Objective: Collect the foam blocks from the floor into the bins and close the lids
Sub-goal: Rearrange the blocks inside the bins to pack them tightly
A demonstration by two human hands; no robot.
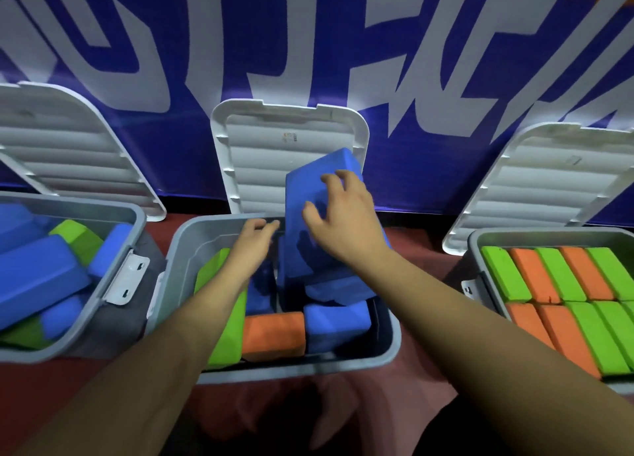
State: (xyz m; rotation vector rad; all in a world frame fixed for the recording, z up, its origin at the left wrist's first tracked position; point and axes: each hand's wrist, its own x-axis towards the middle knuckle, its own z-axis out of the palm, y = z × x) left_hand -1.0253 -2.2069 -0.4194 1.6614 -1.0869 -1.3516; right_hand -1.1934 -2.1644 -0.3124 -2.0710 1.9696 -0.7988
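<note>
left forearm: bare, reaching forward from lower left | left hand (255,241): palm down, fingers bent, grip unclear | right forearm: bare, stretched from lower right | right hand (343,215): farther forward, fingers splayed, crooked

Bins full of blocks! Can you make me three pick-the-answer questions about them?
1. Where does the tall blue block that the right hand touches stand?
A. the left bin
B. the middle bin
C. the floor

2. Which colours fill the right bin?
A. blue only
B. blue and green
C. green and orange

3. How are the three lids?
A. all open
B. all shut
C. only one open

Answers:
1 B: it sticks up out of the middle bin.
2 C: only green and orange show there.
3 A: the left lid, middle lid and right lid all stand raised behind their bins.
</note>
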